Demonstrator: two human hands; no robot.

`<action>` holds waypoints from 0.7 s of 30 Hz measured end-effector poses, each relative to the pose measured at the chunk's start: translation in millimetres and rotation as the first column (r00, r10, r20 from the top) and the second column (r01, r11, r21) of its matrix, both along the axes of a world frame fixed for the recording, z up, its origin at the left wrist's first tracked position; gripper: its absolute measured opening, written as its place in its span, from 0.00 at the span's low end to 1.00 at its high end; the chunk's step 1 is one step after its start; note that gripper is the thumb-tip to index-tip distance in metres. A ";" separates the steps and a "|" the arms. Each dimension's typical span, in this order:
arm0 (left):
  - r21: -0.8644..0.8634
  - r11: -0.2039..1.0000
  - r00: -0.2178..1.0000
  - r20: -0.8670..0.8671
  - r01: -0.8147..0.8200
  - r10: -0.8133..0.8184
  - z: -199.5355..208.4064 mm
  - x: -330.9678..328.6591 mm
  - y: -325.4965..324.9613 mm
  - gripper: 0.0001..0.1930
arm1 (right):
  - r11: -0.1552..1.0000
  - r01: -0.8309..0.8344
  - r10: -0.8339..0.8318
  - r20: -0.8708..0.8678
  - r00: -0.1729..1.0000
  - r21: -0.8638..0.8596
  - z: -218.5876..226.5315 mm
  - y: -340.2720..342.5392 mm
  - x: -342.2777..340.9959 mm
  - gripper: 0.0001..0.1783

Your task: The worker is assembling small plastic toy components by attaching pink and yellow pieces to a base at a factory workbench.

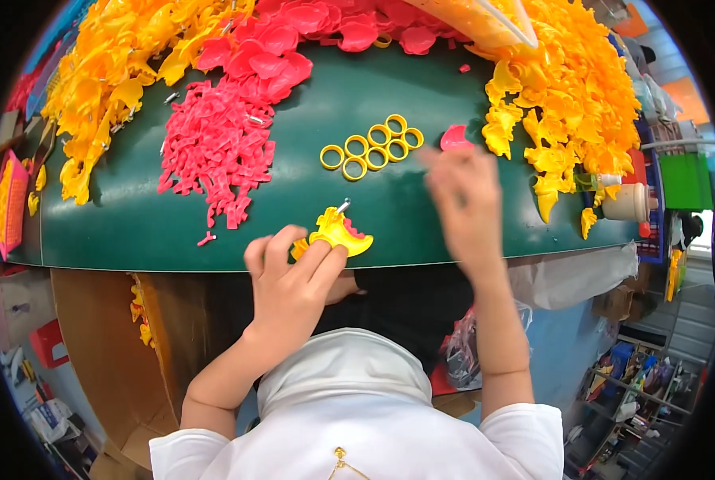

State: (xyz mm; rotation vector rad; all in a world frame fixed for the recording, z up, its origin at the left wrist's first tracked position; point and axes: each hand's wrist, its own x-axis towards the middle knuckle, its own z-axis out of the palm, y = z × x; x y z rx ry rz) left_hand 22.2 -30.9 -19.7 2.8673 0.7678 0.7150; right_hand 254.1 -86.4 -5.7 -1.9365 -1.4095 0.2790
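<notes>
My left hand (pixel 287 268) is closed on a yellow plastic piece (pixel 340 232) at the table's near edge. The piece is curved, with pink plastic showing along its inner side and a small metal pin (pixel 344 206) sticking up from its top. My right hand (pixel 465 196) hovers over the table to the right, its fingers smeared by motion. Just beyond those fingertips lies a pink curved shell piece (pixel 456 138); I cannot tell whether they touch it. Left of that hand, several yellow rings (pixel 377 156) stand grouped side by side.
The green table (pixel 293 184) carries a heap of small pink parts (pixel 217 144), pink shells (pixel 273 64) behind it, and yellow-orange piles at left (pixel 109 88) and right (pixel 577 88). A white cup (pixel 625 202) is at the right edge. A cardboard box (pixel 105 352) stands below left.
</notes>
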 end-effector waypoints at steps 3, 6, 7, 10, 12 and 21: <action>0.067 0.998 1.000 0.001 0.014 -0.014 -10.9 -3.5 -2.8 0.18 | 0.989 0.084 -0.120 0.324 0.938 0.123 8.6 12.0 54.2 0.16; 0.011 1.000 0.999 0.042 0.005 -0.005 -19.3 3.5 -4.5 0.18 | 0.998 -0.067 0.041 0.631 0.775 0.018 -0.8 16.8 73.5 0.17; -0.092 0.996 0.995 0.094 -0.015 0.023 -18.5 6.9 -7.1 0.18 | 0.998 -0.035 0.061 0.516 0.855 -0.061 1.1 16.7 72.1 0.17; -0.221 0.975 0.985 0.171 -0.001 0.039 -17.3 14.6 -6.6 0.17 | 0.981 0.071 -0.034 0.196 0.980 -0.181 14.4 13.8 56.9 0.16; -0.139 0.987 0.973 0.227 0.083 -0.050 -18.7 15.1 -4.3 0.14 | 0.983 -0.045 0.085 0.218 0.972 -0.181 22.1 9.5 40.8 0.13; -0.042 0.999 0.995 0.096 0.030 -0.026 -7.9 11.6 -3.8 0.14 | 0.980 -0.188 0.191 -0.594 0.781 0.069 -0.9 1.0 -29.2 0.09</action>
